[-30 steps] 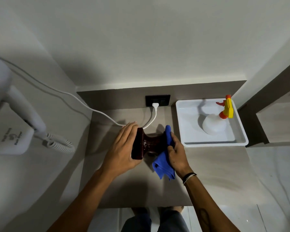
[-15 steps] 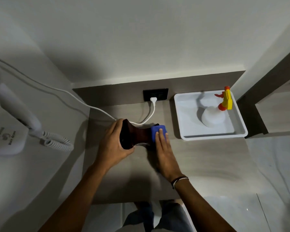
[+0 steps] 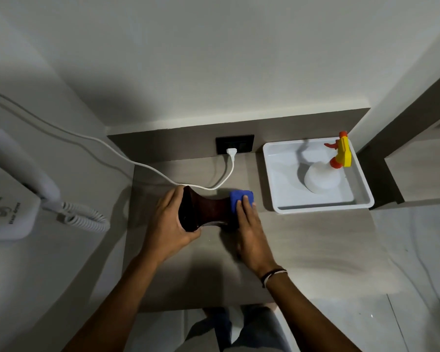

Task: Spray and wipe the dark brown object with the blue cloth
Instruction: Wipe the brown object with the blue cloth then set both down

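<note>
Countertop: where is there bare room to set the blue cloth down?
The grey wood-grain countertop lies bare right of the right hand, in front of the white plastic tray. Also bare near the front edge between the forearms. The back is crowded by the white power cord and the dark brown hourglass-shaped object.

A white tray (image 3: pixel 271 174) sits on the grey counter (image 3: pixel 315 245). A white cable (image 3: pixel 112 151) (plugged in) runs from the black wall socket (image 3: pixel 241 144) toward a wall-mounted hairdryer (image 3: pixel 23 174).

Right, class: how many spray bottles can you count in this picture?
1. The spray bottle stands in the white tray at the counter's back right corner, right of the blue cloth. No others are visible.
</note>
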The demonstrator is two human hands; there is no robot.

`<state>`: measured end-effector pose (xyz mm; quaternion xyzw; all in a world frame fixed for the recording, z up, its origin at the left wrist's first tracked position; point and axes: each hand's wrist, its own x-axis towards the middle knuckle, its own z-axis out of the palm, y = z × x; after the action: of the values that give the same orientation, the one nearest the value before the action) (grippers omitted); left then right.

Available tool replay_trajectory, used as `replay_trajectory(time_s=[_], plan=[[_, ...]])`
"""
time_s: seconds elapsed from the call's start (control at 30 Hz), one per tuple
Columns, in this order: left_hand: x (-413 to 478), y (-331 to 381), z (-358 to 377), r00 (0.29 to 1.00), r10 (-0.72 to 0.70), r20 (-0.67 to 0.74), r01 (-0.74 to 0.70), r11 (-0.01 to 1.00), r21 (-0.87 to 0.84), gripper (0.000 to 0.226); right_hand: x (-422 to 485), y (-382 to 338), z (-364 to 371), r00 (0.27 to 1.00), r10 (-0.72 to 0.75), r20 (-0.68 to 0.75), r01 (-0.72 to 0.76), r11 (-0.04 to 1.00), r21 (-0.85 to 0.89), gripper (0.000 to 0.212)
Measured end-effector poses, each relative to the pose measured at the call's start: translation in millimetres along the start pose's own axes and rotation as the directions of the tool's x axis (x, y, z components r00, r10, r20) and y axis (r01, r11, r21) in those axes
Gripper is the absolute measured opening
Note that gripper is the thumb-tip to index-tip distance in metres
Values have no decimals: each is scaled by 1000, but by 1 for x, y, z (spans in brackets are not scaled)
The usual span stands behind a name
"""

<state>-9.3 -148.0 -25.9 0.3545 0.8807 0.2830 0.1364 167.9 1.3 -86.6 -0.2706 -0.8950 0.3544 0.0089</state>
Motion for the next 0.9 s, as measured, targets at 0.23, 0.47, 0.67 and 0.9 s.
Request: replay_trajectory(time_s=[0.23,0.47,0.67,0.9], plan=[[1,7,0,999,43,11,-43,998,37,102,-11,-50,20,942,-317,-105,330,932,147,98],[-1,3,-2,999,-44,12,44,998,-43,107,-8,22,-10,987,121,-109,-87,959,270,75],[1,18,-16,965,-263,-2,255,939,-231,74,-2,13,-14,900,427,81,-280,428,860,60],[-3,27,-34,935,-230,271,287,937,-196,129,13,14,-21,833,505,226,-406,280,870,42]])
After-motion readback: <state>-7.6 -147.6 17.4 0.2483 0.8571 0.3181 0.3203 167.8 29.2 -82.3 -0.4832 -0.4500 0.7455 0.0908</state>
